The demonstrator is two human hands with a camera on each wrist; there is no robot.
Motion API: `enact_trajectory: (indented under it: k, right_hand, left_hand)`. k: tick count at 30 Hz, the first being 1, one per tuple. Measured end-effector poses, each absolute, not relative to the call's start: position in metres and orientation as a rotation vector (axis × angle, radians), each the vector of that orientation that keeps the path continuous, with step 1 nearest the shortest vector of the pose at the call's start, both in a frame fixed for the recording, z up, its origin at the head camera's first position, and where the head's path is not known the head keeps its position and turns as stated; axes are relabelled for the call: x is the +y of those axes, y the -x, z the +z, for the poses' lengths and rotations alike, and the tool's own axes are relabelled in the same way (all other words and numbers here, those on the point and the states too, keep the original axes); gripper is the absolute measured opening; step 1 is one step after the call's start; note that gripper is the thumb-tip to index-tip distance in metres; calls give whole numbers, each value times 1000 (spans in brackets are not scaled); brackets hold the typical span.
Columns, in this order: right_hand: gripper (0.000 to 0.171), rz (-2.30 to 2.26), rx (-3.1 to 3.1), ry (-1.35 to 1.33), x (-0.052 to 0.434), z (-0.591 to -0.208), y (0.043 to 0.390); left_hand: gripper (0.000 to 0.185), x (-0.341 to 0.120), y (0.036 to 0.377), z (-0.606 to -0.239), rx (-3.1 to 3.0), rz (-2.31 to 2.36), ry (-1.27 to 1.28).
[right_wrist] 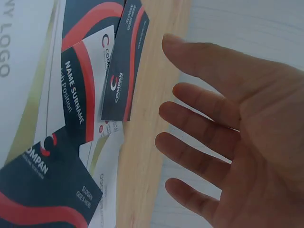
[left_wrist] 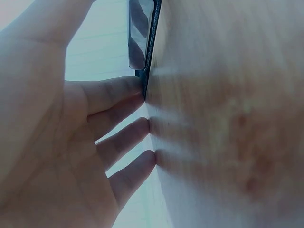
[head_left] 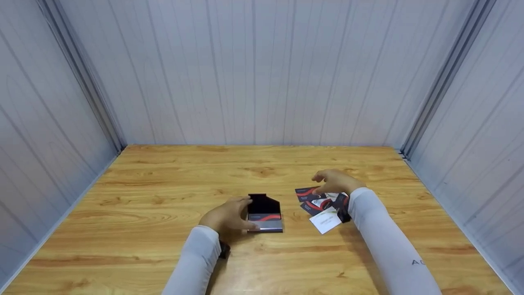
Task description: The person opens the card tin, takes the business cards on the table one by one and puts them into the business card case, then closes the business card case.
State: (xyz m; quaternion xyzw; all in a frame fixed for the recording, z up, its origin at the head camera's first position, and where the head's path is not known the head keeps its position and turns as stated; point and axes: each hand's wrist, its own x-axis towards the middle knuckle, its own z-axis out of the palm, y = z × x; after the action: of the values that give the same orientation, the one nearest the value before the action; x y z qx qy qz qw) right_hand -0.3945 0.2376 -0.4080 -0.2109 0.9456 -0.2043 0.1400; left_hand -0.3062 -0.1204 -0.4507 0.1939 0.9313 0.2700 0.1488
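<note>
Nearest the viewer, two white-sleeved forearms reach onto the pale wooden worktop (head_left: 163, 172) from the near edge. Left hand (head_left: 227, 215) sits at the left side of a small black card case with its flap standing open (head_left: 265, 213). Wrist view shows the fingertips (left_wrist: 142, 126) pressed to the wood, index against the case's edge; thumb position on the case unclear. Reads as steadying it so it won't slide; a card with a red wave shows in its pocket.

Just right of the case, near the right sleeve, lies a loose spread of business cards, dark with red curves and white (head_left: 323, 205), overlapping at odd angles, one white card (head_left: 325, 222) nearest. Wrist view shows print: "NAME SURNAME", "COMPANY" (right_wrist: 76, 114).

Right hand (head_left: 337, 181) hovers over the far side of that spread, fingers (right_wrist: 199, 102) straight and parted, palm bare, holding nothing and apart from the cards. Likely poised to pick one.

Beyond, bare wood to the far edge, then grey panelled walls (head_left: 262, 69) on three sides.
</note>
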Motion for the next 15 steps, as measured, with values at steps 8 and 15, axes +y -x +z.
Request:
enact_trajectory:
  k: [8, 15]
  right_hand:
    - [56, -621, 2710, 547, 235, -420, 398]
    - [57, -685, 2676, 471, 235, -427, 402]
  left_hand:
    - [94, -117, 301, -448, 2657, 816, -519]
    - [94, -116, 301, -448, 2663, 814, -520]
